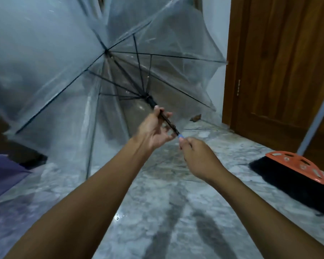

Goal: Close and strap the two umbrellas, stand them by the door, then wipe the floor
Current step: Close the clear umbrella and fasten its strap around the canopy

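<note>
Grey marbled floor (176, 193) stretches to a closed wooden door (280, 62) as a person holds a clear umbrella (68, 58), canopy still spread, tilted away from the camera. Left hand (153, 130) wraps the dark shaft just below the runner; right hand (198, 156) has its grip pinched tight on the blue handle end. A purple umbrella (4, 176) lies at left; a broom (295, 172) with an orange head rests at right.
</note>
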Tool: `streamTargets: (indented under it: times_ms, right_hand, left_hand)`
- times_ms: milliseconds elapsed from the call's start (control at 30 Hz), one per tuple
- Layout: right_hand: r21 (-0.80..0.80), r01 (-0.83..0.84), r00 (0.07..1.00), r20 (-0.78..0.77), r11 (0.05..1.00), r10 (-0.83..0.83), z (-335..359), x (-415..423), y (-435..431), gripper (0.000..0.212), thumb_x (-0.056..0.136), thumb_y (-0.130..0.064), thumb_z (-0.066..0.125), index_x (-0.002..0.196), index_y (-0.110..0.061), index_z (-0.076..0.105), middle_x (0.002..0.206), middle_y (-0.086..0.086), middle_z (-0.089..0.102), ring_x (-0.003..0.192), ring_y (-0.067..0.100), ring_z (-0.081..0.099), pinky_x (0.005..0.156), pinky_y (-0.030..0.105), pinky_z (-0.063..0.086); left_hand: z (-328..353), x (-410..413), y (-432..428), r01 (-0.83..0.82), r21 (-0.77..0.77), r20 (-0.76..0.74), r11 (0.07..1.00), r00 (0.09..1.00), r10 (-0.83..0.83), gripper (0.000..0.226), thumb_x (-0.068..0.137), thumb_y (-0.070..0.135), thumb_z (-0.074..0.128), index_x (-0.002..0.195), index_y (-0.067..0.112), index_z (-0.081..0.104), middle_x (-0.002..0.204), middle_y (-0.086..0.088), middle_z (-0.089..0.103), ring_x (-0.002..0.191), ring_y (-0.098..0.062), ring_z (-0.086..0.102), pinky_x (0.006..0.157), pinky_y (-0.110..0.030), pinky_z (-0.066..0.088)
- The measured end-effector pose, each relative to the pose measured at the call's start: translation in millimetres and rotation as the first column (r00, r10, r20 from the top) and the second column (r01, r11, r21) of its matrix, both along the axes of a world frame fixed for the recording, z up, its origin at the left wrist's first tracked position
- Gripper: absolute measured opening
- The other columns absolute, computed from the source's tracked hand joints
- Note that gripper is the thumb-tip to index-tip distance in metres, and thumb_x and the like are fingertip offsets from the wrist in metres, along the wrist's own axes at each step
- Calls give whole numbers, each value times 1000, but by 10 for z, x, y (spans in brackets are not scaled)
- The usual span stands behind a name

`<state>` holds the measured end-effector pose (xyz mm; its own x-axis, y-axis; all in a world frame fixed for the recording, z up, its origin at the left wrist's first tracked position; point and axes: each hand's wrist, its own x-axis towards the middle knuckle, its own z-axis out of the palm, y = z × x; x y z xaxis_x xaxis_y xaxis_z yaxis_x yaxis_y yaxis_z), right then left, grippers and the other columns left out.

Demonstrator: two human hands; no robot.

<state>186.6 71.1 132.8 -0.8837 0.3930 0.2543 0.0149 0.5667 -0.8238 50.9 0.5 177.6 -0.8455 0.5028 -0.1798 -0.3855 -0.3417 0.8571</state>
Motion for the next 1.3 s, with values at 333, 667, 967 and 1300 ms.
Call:
streamTargets:
  times_ms: [333, 667, 967, 1300]
  right_hand:
    - [-137, 128, 992, -1, 982, -130, 106, -101, 95, 36, 105, -39, 35, 101, -14, 61, 82, 2, 62, 69, 16, 57, 55, 29, 37]
    - [-311, 100, 995, 4, 945, -104, 191, -140, 53, 34, 104, -38, 39, 77, -22, 51, 66, -5, 49, 54, 8, 42, 50, 25, 29]
    - [-342, 111, 994, 22, 933, -110, 55, -163, 113, 35, 103, -36, 42, 86, -16, 65, 61, -4, 53, 47, 6, 41, 47, 23, 28]
    - [-99, 177, 984, 52, 979, -172, 58, -40, 505, 54, 101, -41, 47, 94, 10, 63, 55, 3, 33, 46, 18, 30, 59, 35, 39]
  left_hand:
    - [-115, 420, 267, 175, 55, 16, 983, 984, -176, 34, 101, 41, 43, 77, 18, 52, 75, -3, 59, 62, -19, 49, 63, -31, 44]
    - [-106, 471, 267, 134, 87, 70, 987, 988, -140, 31, 100, 40, 48, 79, 18, 55, 67, -2, 59, 58, -17, 47, 64, -30, 44]
    - [-239, 402, 266, 179, 26, 97, 984, 979, -180, 31, 100, 44, 43, 94, 20, 60, 69, -4, 57, 63, -16, 46, 65, -30, 38]
    - [532, 547, -299, 25, -987, -118, 157, 545, -830, 35, 99, 36, 50, 113, 8, 65, 97, -10, 72, 77, -27, 72, 60, -30, 58]
